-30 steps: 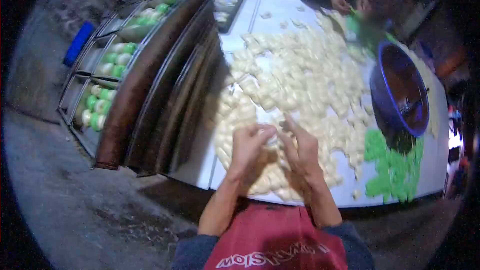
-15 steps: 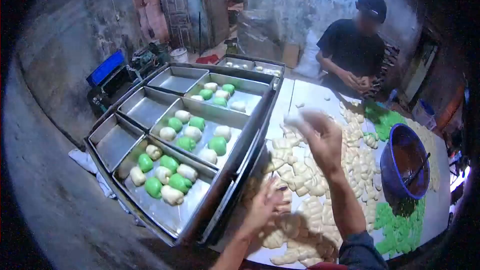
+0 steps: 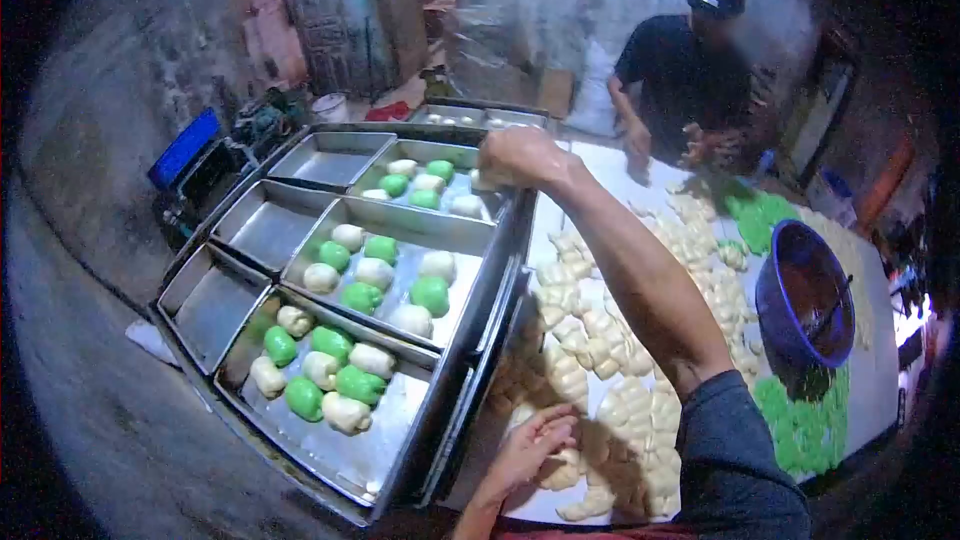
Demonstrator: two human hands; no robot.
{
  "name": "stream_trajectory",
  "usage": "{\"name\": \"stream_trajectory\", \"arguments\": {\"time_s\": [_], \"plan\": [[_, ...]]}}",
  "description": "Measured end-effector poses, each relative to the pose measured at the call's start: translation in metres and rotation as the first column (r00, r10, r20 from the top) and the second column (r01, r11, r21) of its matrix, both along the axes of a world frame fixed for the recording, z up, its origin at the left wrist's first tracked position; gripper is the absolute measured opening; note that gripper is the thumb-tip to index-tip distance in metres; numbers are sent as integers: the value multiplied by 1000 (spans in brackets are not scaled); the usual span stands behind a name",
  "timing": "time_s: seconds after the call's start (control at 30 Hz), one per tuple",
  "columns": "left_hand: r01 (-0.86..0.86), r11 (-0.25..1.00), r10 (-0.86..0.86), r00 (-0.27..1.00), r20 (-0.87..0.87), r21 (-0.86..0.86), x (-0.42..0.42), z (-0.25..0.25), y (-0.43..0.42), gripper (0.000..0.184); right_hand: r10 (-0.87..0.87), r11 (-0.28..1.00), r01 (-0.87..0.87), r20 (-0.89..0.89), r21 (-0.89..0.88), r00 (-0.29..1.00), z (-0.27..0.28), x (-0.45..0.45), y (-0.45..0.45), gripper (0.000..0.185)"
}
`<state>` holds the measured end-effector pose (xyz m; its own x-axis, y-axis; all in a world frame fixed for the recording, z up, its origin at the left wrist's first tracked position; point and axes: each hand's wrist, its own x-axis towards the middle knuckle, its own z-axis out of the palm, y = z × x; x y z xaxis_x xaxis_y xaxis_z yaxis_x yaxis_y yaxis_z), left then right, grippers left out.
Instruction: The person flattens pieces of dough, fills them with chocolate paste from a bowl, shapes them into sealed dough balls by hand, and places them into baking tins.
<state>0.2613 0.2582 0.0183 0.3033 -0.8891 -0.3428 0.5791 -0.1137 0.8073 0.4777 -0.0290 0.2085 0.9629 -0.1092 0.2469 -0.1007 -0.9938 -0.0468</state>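
Note:
My right hand (image 3: 525, 157) reaches over the right edge of the far baking pan (image 3: 463, 155). Its fingers are closed around a pale dough ball (image 3: 482, 181), of which only a small part shows. That pan also has white and green dough balls (image 3: 439, 169) in it. Low on the table, my left hand (image 3: 538, 448) rests at the flattened cream dough pieces (image 3: 560, 375), its fingers loosely apart and nothing visible in them. Nearer pans hold more white and green balls, such as the green ball (image 3: 304, 399) in the closest pan (image 3: 340, 460).
A blue-purple bowl (image 3: 770, 305) with brown filling and a utensil stands on the table at right. Green dough pieces (image 3: 800, 430) lie beside it. Bare pans (image 3: 215, 300) line the rack's left side. Across the table stands a person in a dark shirt (image 3: 690, 75).
My right hand has swung left and forward from above the table to the far pan, with the dough ball. My left hand has moved slightly down. The other person's hands have moved apart.

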Motion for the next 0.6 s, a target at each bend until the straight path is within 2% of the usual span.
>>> {"name": "stream_trajectory", "arguments": {"time_s": [0.03, 0.07, 0.1, 0.17, 0.2, 0.27, 0.3, 0.37, 0.4, 0.47, 0.53, 0.6], "plan": [[-15, 1000, 15, 1000, 12, -13, -1, -7, 0, 50, 52, 998, -53, 47, 33, 998, 4, -10, 6, 24], [0, 1000, 1, 994, 109, -5, -1, -10, 0, 49, 76, 996, -85, 201, 41, 977, 7, -26, 10, 23], [-22, 1000, 23, 997, 69, -19, -4, -10, -1, 47, 90, 993, -111, 348, 40, 933, 19, -52, 21, 21], [-38, 998, 36, 998, 46, 42, -10, -2, -3, 45, 158, 977, -214, 669, 2, 726, 16, -98, 21, 17], [-37, 990, 30, 998, 55, 139, -13, 16, -7, 44, 90, 967, -230, 692, 113, 716, 15, -132, 25, 16], [-25, 993, 17, 997, 75, 113, -21, 6, -11, 44, -66, 940, -199, 719, 278, 692, -3, -212, 34, 17], [31, 989, -45, 994, 100, 143, -26, 21, -15, 44, -147, 930, -154, 724, 332, 675, -19, -255, 39, 17], [41, 989, -64, 985, 161, 139, -42, 20, -28, 46, -376, 824, -70, 634, 563, 676, -69, -343, 48, 17], [116, 986, -138, 971, 197, 121, -48, 15, -33, 48, -482, 802, 91, 551, 590, 681, -97, -388, 51, 18], [215, 966, -245, 937, 250, 142, -74, 12, -52, 51, -714, 605, 278, 353, 747, 605, -152, -484, 69, 22], [322, 935, -354, 884, 304, 152, -98, 13, -77, 54, -922, 300, 462, 130, 835, 364, -196, -567, 97, 21], [430, 872, -488, 807, 332, 234, -130, 13, -105, 52, -996, 86, 594, 46, 800, 83, -217, -643, 126, 15]]}}
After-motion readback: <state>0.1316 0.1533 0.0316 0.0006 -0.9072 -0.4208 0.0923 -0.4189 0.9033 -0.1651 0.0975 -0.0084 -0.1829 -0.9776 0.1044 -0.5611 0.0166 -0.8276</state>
